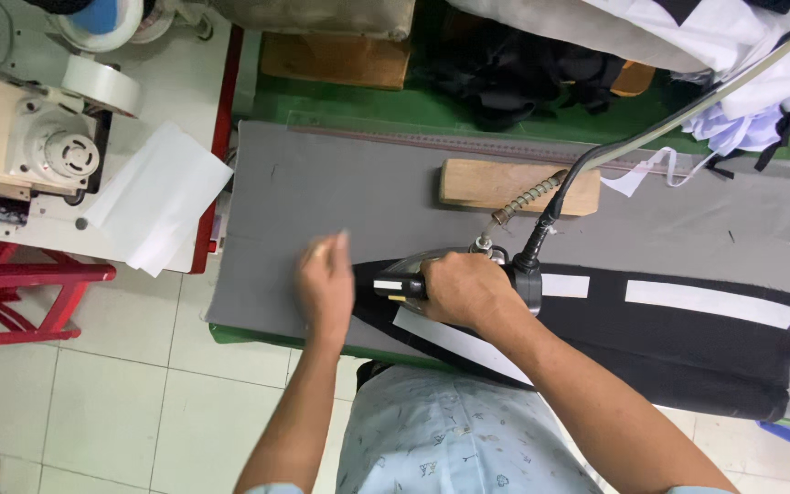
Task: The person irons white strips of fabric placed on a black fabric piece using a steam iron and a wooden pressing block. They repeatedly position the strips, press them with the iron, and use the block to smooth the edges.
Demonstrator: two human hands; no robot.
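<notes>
My right hand (468, 291) grips the handle of a steam iron (505, 265) that rests on a black piece of fabric (678, 352) laid along the grey ironing board (322, 192). White strips (710, 302) lie on the black fabric, and another white strip (459, 343) runs under my forearm. My left hand (325, 284) is blurred, fingers loosely curled, and hovers at the left end of the fabric; nothing shows in it. A hose and a black cable (587, 160) rise from the iron toward the upper right.
A wooden block (468, 183) lies on the board behind the iron. A sewing machine (38, 146), tape rolls and white paper sheets (162, 197) sit on a table at left. Piled white and dark cloth (742, 55) lies at the back right. A red frame (20, 284) stands below the table.
</notes>
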